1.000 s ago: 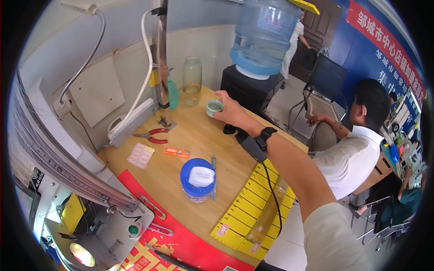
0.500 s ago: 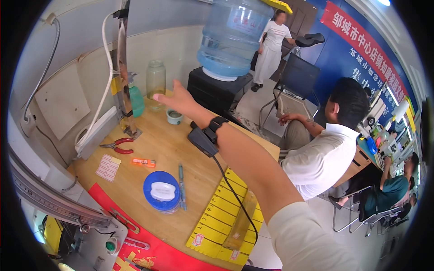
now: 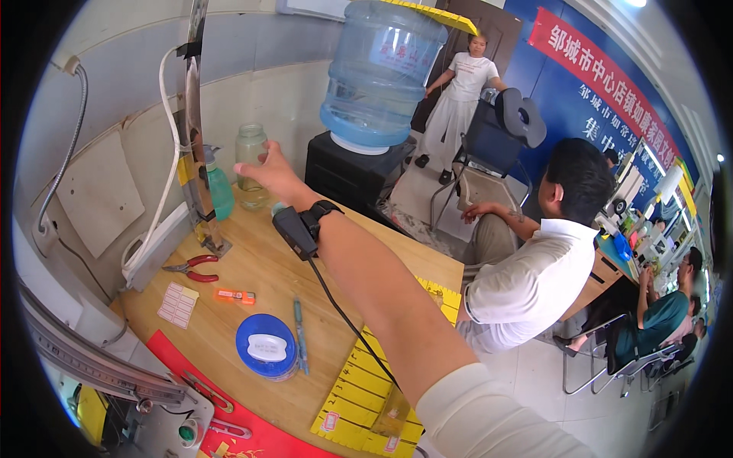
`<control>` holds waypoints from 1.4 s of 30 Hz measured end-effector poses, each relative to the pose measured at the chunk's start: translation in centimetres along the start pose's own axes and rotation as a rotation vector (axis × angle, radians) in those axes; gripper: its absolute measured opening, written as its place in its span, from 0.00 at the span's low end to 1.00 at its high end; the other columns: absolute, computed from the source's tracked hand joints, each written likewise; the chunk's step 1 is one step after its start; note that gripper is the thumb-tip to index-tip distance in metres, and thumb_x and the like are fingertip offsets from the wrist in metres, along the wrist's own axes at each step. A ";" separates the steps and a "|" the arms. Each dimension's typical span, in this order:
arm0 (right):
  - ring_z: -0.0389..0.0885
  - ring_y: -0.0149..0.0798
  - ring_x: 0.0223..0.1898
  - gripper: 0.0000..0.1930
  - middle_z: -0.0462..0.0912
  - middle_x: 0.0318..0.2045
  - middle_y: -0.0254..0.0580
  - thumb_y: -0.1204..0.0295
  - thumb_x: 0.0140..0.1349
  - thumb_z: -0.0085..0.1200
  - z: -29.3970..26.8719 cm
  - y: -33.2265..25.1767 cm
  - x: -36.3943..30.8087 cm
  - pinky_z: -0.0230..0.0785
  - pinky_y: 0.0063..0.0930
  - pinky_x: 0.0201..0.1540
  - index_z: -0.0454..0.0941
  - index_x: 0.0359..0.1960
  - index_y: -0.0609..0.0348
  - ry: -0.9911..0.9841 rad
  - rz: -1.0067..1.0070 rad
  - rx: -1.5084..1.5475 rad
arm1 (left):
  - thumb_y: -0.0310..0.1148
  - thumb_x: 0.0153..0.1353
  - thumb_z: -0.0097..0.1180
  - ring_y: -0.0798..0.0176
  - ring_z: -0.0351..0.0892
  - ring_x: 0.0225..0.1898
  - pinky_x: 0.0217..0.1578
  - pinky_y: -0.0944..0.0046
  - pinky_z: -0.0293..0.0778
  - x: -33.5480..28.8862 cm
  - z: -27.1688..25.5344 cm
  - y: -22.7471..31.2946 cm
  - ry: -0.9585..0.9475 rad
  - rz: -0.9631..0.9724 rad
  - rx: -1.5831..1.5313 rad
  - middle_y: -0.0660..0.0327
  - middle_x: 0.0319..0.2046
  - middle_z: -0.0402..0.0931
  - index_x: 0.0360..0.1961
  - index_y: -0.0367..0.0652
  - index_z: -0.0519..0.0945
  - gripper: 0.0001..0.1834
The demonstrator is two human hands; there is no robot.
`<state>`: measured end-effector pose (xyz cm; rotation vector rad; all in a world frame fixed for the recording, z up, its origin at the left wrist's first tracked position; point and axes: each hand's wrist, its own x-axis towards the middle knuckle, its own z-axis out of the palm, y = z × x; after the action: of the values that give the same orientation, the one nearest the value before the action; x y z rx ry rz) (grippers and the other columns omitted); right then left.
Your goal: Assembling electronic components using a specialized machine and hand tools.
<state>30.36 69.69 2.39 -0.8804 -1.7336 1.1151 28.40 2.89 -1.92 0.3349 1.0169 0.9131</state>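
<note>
Since a moment before, the right hand [image 3: 271, 174] had moved from the small cup over to the glass jar [image 3: 251, 164] at the back of the wooden table [image 3: 252, 267]. Its fingers were spread, maybe just touching the jar. Green bottle [image 3: 220, 191] stood just beside the jar.
</note>
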 end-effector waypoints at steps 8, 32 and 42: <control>0.77 0.55 0.61 0.48 0.73 0.61 0.65 0.55 0.53 0.74 -1.9 -1.0 0.2 0.71 0.42 0.63 0.59 0.68 0.70 0.156 -0.114 -0.163 | 0.28 0.68 0.60 0.65 0.80 0.41 0.48 0.67 0.77 0.6 -0.4 -0.2 -0.068 0.065 0.008 0.57 0.40 0.81 0.61 0.40 0.78 0.20; 0.73 0.54 0.62 0.40 0.77 0.56 0.46 0.68 0.51 0.70 -13.1 1.3 -10.0 0.65 0.51 0.63 0.67 0.68 0.43 0.020 -0.256 -1.257 | 0.24 0.70 0.52 0.63 0.76 0.47 0.55 0.64 0.70 0.1 1.4 1.3 -0.095 0.169 0.075 0.59 0.45 0.79 0.58 0.35 0.79 0.16; 0.74 0.50 0.61 0.40 0.76 0.54 0.41 0.71 0.49 0.72 -11.6 1.2 -9.6 0.65 0.48 0.62 0.69 0.66 0.43 -0.029 -0.394 -1.371 | 0.24 0.73 0.49 0.65 0.76 0.47 0.54 0.63 0.72 -0.2 1.3 1.8 -0.095 0.125 0.118 0.57 0.47 0.79 0.56 0.36 0.79 0.14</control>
<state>44.75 65.31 1.08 -1.1575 -2.4839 -0.4897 28.55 4.02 0.03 0.5411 0.9721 0.9428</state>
